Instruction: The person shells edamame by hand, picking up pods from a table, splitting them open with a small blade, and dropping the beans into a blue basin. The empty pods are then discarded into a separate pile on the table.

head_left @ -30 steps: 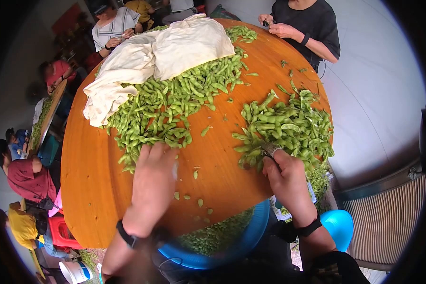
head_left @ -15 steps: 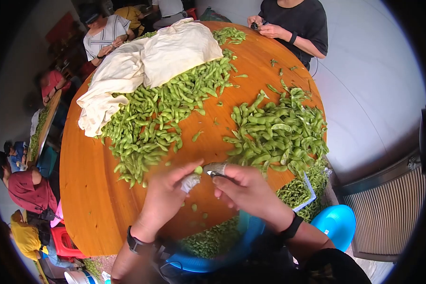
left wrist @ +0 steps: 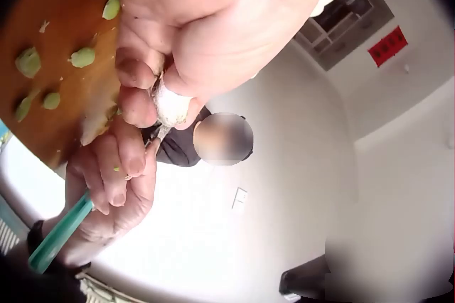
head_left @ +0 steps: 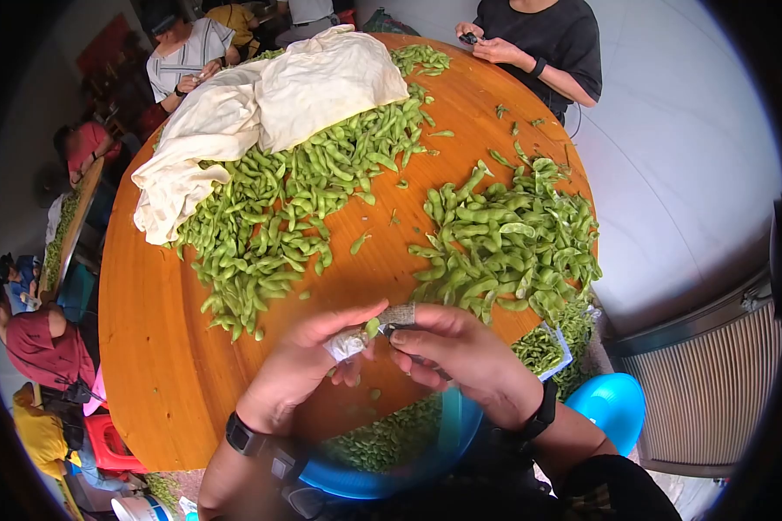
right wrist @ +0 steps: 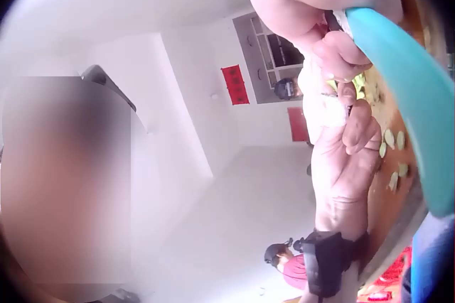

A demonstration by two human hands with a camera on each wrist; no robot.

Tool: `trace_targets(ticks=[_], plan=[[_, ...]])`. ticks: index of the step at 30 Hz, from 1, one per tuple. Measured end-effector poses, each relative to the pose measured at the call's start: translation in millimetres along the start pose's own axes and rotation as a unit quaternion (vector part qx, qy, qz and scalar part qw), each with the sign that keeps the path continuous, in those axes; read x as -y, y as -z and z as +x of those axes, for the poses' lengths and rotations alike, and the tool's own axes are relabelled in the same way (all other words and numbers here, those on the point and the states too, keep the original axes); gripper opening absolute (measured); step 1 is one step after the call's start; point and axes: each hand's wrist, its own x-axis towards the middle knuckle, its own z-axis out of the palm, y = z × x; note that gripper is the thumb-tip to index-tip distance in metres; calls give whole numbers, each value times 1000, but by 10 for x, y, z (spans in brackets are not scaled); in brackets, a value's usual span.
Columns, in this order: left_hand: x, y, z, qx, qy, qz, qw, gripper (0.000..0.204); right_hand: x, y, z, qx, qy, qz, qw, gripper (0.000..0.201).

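Observation:
My left hand and right hand meet over the near edge of the round table. White wrapping covers my left thumb. Between left thumb and fingers I pinch a green soybean pod, mostly hidden by the fingertips. My right hand, its forefinger wrapped in grey tape, grips a tool with a teal handle. The tool's small metal tip is right at the pod. Loose shelled beans lie on the wood below, in the left wrist view.
Soybean pods lie heaped at left, partly under a cream cloth. Another pod pile sits at right. A blue basin with beans is below the table edge. Several people surround this table and another one.
A second ago my hands were apart, left at the left pods, right by the right pile. They came together over the near edge, and the left now pinches a pod against the tool.

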Motion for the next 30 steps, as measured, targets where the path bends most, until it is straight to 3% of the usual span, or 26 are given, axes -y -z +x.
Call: trace_targets(ticks=[3,6,7,8,9,10,11,13,14,15,17,18,23,25,28,29,30], plan=[[20,20,16,40,4,-69,997,40,15,35,-7,15,-24,49,998,14],[-132,-120,-8,4,45,-18,999,41,47,75,-44,36,-45,72,996,13],[-162,-171,-12,4,44,-17,999,41,28,88,-87,-10,-7,28,1000,14],[-179,-221,-16,-48,-2,91,995,42,30,121,-127,-56,30,-17,998,15],[-180,-244,-22,-101,-49,196,974,43,70,204,-175,-115,62,-119,984,18],[-95,-151,31,-171,-122,308,928,31,100,290,-227,-161,132,-196,958,19],[-87,-58,48,-172,-123,308,928,31,128,377,-278,-204,201,-269,919,20],[-198,61,144,-291,-185,513,786,24,158,553,-366,-298,207,-383,850,14],[-221,78,222,-302,-189,524,774,19,175,616,-403,-320,191,-438,818,8],[-216,79,300,-303,-190,524,773,19,167,617,-407,-319,193,-438,818,8],[-188,84,446,-315,-160,613,707,19,131,605,-409,-333,252,-515,749,8],[-180,97,489,-332,-147,615,700,17,166,510,-414,-330,260,-522,742,8],[-100,291,458,-315,-154,627,696,13,107,478,-445,-276,247,-520,770,15],[-112,287,397,-309,-147,630,697,12,88,368,-381,-236,271,-455,815,21],[-159,184,266,-284,-200,625,699,13,84,217,-291,-178,262,-436,843,25],[-223,62,180,-252,-137,461,840,13,74,172,-267,-152,256,-425,855,27],[-234,-20,130,-207,-65,273,937,14,22,161,-199,-130,259,-405,867,24]])
